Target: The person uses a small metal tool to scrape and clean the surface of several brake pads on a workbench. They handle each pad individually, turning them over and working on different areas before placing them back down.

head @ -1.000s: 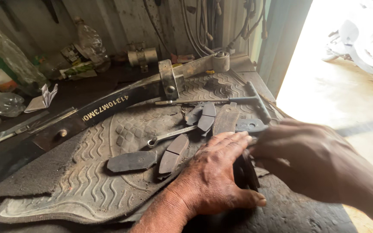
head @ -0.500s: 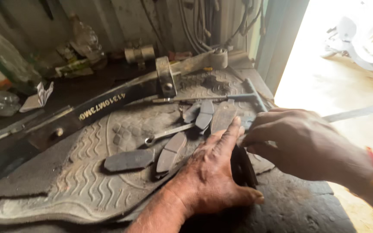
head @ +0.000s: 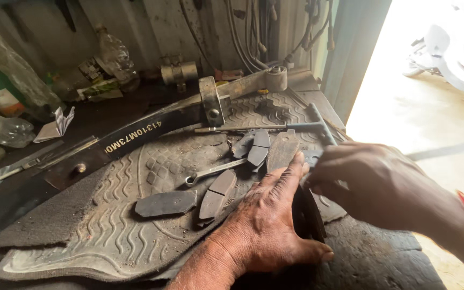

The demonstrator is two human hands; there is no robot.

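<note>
Hands | left hand (head: 267,225) flat, fingers spread, pressing a dark curved brake pad (head: 307,215) upright on the ribbed rubber mat (head: 98,236) | right hand (head: 377,185) pinching the pad's top edge | flat grey pads (head: 165,203) and steel spanner (head: 210,173) beside.

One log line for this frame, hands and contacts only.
left hand: flat on dark curved pad | right hand: fingers at pad's top edge, grip unclear | under: ribbed black rubber mat | nearby: flat grey brake pads
</note>
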